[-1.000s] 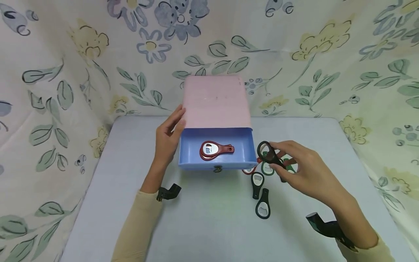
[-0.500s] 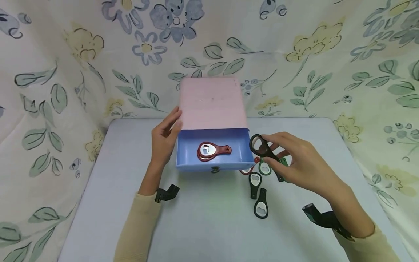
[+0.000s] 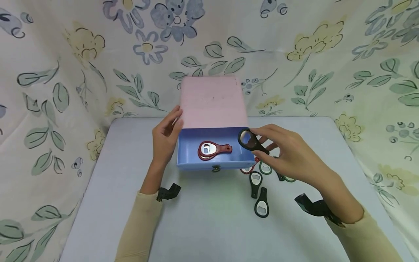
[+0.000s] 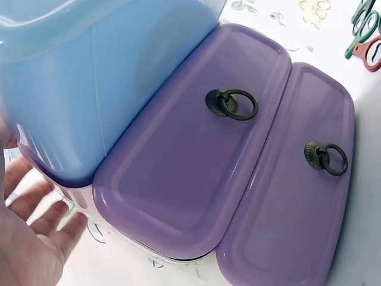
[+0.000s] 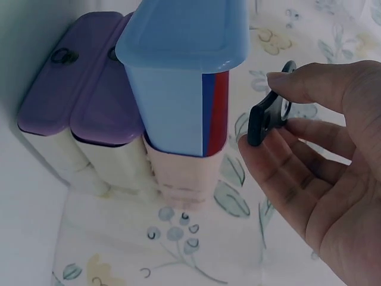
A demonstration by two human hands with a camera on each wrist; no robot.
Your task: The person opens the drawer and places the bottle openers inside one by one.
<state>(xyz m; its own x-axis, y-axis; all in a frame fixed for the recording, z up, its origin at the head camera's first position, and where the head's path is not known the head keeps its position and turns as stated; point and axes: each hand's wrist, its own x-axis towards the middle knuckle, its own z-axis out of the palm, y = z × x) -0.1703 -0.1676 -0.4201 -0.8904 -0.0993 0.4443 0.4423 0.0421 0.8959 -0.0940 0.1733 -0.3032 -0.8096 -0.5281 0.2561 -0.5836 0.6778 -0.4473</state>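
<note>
Over the right end of the pulled-out blue drawer [image 3: 188,145], my right hand [image 3: 291,154] pinches a black bottle opener [image 3: 254,143] by its handle between thumb and fingers. The ring-shaped head points left, above the drawer's inside. Red bottle openers [image 3: 224,149], stacked on each other, lie in the middle of that drawer. My left hand [image 3: 165,140] rests with extended fingers against the left side of the pink drawer cabinet [image 3: 212,103]. In the left wrist view its fingers [image 4: 36,199] show beside the cabinet wall.
Right of the drawer, loose openers lie on the white table [image 3: 203,225]: black ones [image 3: 254,191], a green one [image 3: 265,168] and a red one [image 3: 247,170], partly under my right hand. Two closed purple drawers [image 4: 178,173] with ring pulls sit below the blue one. Flowered cloth [image 3: 137,91] hangs behind.
My right hand has carried the black bottle opener left and slightly up, from above the loose openers to over the drawer's right end. My left hand stays at the cabinet.
</note>
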